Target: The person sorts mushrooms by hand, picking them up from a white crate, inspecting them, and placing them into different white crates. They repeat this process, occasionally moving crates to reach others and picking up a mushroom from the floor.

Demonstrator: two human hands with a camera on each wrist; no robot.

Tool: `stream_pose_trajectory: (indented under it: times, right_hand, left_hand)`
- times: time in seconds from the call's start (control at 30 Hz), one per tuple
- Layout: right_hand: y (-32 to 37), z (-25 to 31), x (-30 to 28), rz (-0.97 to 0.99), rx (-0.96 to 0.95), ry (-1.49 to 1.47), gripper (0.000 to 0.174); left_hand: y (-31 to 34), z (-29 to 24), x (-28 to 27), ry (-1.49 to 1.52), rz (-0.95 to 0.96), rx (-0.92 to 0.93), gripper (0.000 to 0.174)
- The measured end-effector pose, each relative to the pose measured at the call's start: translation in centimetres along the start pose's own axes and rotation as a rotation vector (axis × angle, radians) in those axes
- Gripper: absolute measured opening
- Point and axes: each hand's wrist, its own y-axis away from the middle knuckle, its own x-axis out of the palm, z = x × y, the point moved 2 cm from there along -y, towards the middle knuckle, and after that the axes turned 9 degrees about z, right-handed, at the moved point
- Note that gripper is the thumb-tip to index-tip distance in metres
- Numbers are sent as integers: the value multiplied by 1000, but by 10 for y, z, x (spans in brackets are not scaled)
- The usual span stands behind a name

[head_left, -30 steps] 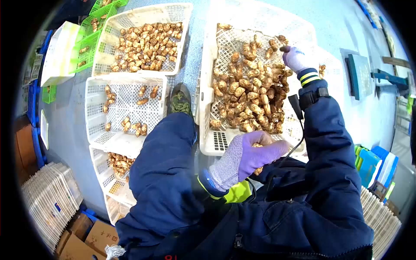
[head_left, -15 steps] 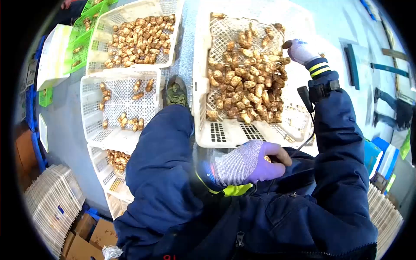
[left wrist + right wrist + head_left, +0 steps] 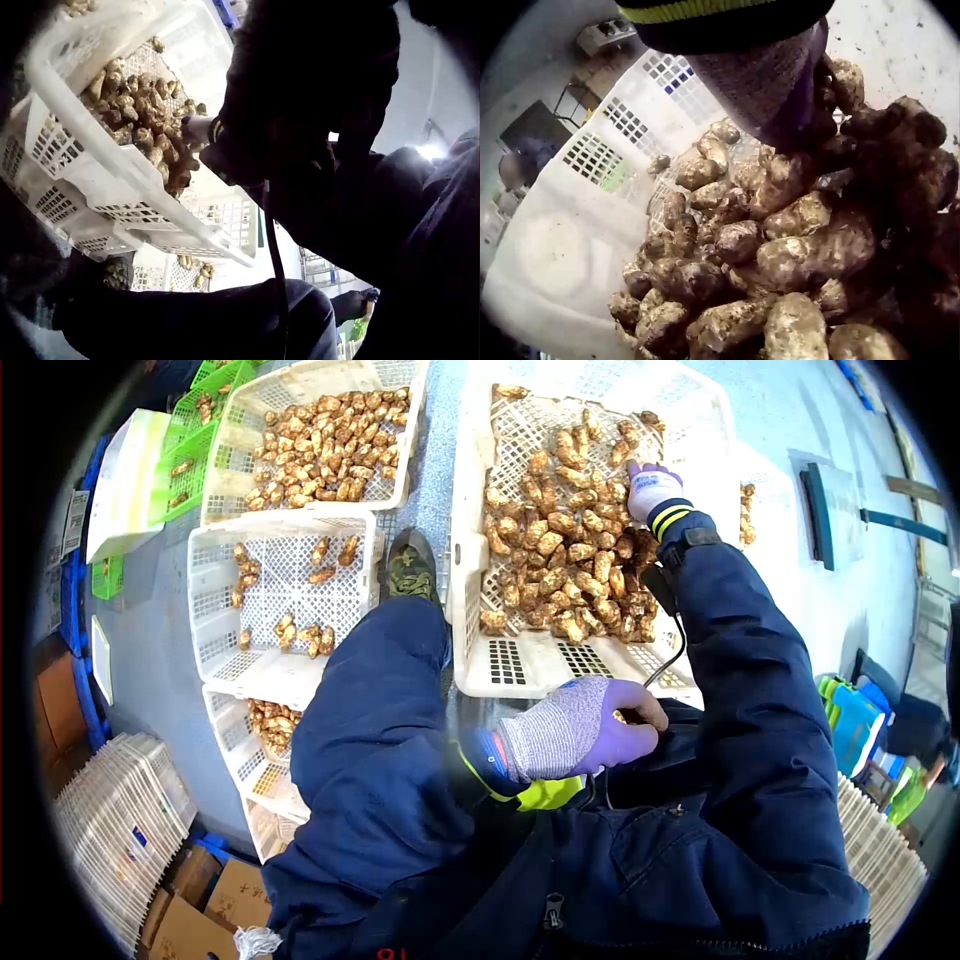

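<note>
A heap of stubby brown-and-cream mushrooms (image 3: 560, 575) lies in a large white plastic crate (image 3: 500, 682) in front of me. My gloved right hand (image 3: 654, 490) reaches in over the heap's right side, its fingertips right at the mushrooms. In the right wrist view the glove (image 3: 769, 94) points down into the heap, and its fingers are mostly hidden. Near my lap, just outside the crate's near wall, my left hand (image 3: 580, 730) in a purple-palmed glove curls round a mushroom (image 3: 624, 716); only a small part of that mushroom shows.
To the left, a white crate (image 3: 205, 650) holds a few spaced mushrooms, and a fuller crate (image 3: 215, 500) stands beyond it. Green baskets (image 3: 180, 480) are at far left. My shoe (image 3: 410, 570) stands between the crates. A dark cable (image 3: 672, 660) hangs from my right sleeve.
My right hand moved out to the crate's right side, then back left over the heap. My left hand turned palm-down and lowered slightly, keeping its mushroom.
</note>
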Motion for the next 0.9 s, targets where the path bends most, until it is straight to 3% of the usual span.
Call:
stream_pose_trajectory:
  times: [0.1, 0.23, 0.3, 0.37, 0.43, 0.5, 0.57, 0.6, 0.63, 0.67, 0.7, 0.77, 0.8, 0.83, 0.9]
  right_hand:
    - [0, -4, -12, 60, -15, -50, 54]
    - [8, -28, -2, -139, -244, -366, 51]
    - [80, -30, -37, -184, -237, -447, 52]
    - [110, -34, -34, -288, -352, -673, 53]
    - [173, -26, -41, -260, -404, -624, 57]
    - [219, -7, -35, -525, -559, -476, 58]
    - [245, 12, -37, -484, -636, -444, 51]
    - [242, 17, -28, -618, -696, -451, 49]
    - [242, 17, -29, -504, -718, -466, 59]
    - [250, 11, -40, -358, -757, -564, 65]
    - [257, 5, -49, -212, -791, -657, 71]
    - [237, -14, -43, -256, -880, -869, 64]
    - [223, -30, -38, -308, -730, -861, 56]
    - [209, -44, -36, -358, -580, -850, 49]
    - [162, -47, -7, -195, -309, -192, 33]
  left_hand:
    - [-2, 9, -2, -26, -51, 74, 27]
    - [-1, 12, -3, 59, -143, 1, 28]
    - [-12, 30, -12, -23, -366, 112, 33]
    - [-7, 25, -23, 255, -509, 98, 46]
    - [-7, 29, -34, 427, -625, 279, 44]
    - [-9, 15, -32, 303, -636, 453, 65]
    - [-11, 12, -34, 235, -616, 486, 46]
    - [-12, 11, -35, 201, -607, 503, 37]
    - [-15, 14, -38, 332, -672, 437, 31]
    - [-14, 18, -49, 91, -652, 517, 23]
    - [-12, 24, -53, 32, -685, 571, 21]
    - [-5, 15, -57, -86, -734, 643, 19]
    - [-3, 10, -62, 313, -659, 548, 21]
    - [-1, 13, -70, 252, -675, 710, 22]
    - [8, -3, -71, 580, -587, 784, 25]
